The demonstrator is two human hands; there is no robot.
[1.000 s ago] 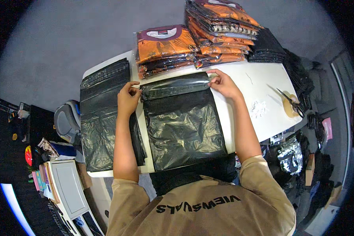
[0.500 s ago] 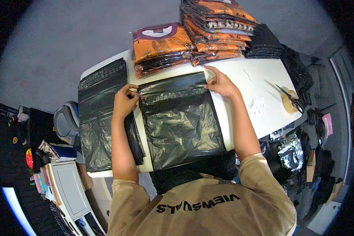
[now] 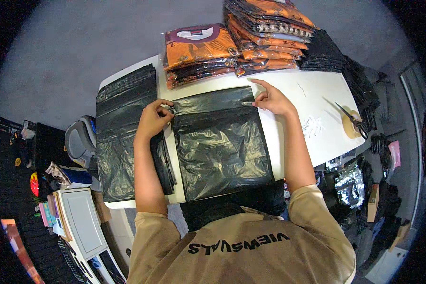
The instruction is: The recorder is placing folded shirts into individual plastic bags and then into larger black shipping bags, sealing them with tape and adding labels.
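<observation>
Far left, a stack of black mailer bags [image 3: 123, 137] lies flat on the white table [image 3: 312, 102], running off its left edge. Just right of it, the left hand [image 3: 152, 119] has fingers pinched together on the top-left corner of the black bag [image 3: 221, 144] that lies flat at table centre, w/ its bottom edge at the table's near edge. The bag's top flap looks folded down along the far edge. The right hand [image 3: 271, 99] is at the top-right corner; thumb & fingers seem closed on a thin strip there, index finger pointing out, but the exact hold is too small to tell for sure.

Judged step: sealing the flap, prob. peeling the adhesive strip or pressing the fold down. Next move likely calls for keeping both corners level so the flap lands straight, w/o creases.

Behind, packed orange shirts [image 3: 199, 52] sit in 2 stacks. Far right: scissors [image 3: 349, 118] on a tape roll [image 3: 351, 127].
</observation>
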